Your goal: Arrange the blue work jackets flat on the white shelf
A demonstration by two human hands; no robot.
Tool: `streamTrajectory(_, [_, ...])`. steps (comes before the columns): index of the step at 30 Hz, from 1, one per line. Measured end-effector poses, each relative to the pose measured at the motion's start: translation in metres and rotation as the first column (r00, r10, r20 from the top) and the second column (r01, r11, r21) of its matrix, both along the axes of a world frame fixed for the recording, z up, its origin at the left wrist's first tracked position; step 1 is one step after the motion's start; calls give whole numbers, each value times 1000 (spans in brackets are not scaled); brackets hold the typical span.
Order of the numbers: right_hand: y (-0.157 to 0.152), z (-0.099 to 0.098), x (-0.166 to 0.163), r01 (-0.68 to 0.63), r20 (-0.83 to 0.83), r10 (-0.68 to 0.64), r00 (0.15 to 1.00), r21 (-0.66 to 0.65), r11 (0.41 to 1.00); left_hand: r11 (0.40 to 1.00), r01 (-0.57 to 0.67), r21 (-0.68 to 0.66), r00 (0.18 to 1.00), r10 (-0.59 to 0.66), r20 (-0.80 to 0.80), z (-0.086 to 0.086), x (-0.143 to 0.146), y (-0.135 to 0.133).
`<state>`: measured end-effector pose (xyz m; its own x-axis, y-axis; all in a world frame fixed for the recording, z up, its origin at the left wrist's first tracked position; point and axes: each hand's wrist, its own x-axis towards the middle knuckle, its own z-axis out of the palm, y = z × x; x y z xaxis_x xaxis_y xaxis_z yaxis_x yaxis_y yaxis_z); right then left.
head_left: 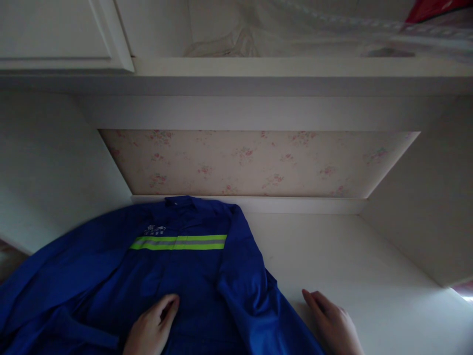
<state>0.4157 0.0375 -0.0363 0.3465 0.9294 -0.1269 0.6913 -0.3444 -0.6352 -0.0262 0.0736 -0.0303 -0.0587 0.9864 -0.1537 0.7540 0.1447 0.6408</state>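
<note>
A blue work jacket [177, 276] with a yellow-green and grey reflective stripe [179, 242] lies spread on a white desk [369, 276], collar toward the back wall. My left hand [151, 328] rests flat on the jacket's front panel, below the stripe, fingers slightly curled and holding nothing. My right hand [330, 323] lies on the bare desk just right of the jacket's folded-in right sleeve [251, 301], fingers together and flat, touching or nearly touching the fabric's edge.
The desk sits in a white alcove with side panels [55, 167] left and right and floral wallpaper [254, 162] behind. A shelf [295, 74] overhead holds clear plastic wrapping and something red at the top right. The jacket's left sleeve hangs off the desk's left edge.
</note>
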Motion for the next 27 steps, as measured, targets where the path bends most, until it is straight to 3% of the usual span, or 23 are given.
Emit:
streamTrajectory(11, [1,-3,2,-13,4,13,1000,-77,997,1000,7,-26,1000,-7,-14,-1,-2,-1])
streamTrajectory(27, [1,-3,1,-9,27,11,1000,-92,996,1000,0,-27,1000,0,-3,-1,-1,-1])
